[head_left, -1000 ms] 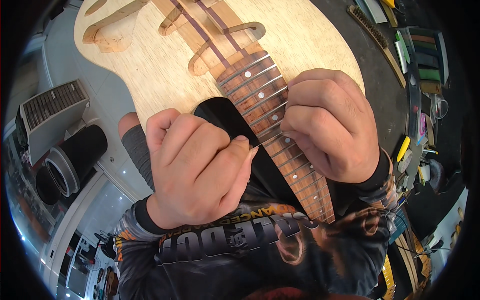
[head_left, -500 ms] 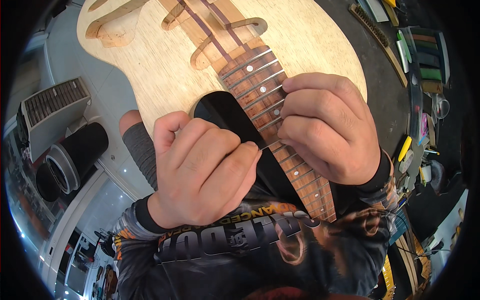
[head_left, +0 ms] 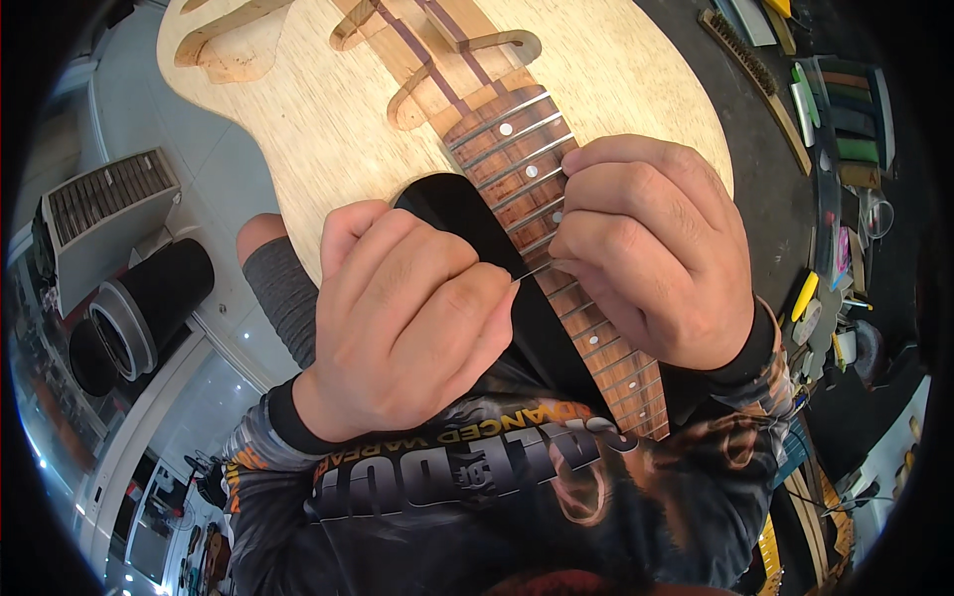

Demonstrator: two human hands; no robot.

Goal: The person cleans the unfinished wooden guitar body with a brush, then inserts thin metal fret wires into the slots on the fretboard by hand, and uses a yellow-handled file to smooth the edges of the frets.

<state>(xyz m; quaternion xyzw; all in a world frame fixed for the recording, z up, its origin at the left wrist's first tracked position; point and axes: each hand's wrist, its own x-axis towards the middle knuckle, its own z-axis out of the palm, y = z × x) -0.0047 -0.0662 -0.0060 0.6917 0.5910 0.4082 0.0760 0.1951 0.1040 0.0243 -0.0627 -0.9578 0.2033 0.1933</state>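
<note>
An unfinished electric guitar lies across my lap, its pale wooden body (head_left: 328, 129) at the top and a brown fretboard (head_left: 517, 179) with metal frets and round white dots running down to the right. My left hand (head_left: 412, 318) is closed, thumb and forefinger pinched beside the fretboard's left edge. From that pinch a thin wire-like strip (head_left: 532, 272) crosses the edge to my right hand (head_left: 651, 248). The right fingers are curled over the fretboard's right side, closed at the strip's other end; its thumb is mostly hidden. A glossy black surface (head_left: 447, 204) lies beside the fretboard.
A dark workbench (head_left: 696, 99) on the right bears a wooden-handled brush (head_left: 740, 60), a yellow-handled tool (head_left: 804, 296) and a rack of coloured blocks (head_left: 855, 119). At left, a black cylinder (head_left: 169, 288) and a grey slatted box (head_left: 109, 209) stand on the tiled floor.
Both hands and the strip have shifted slightly upward along the fretboard. The guitar has moved a little up and to the right. Both hands remain closed.
</note>
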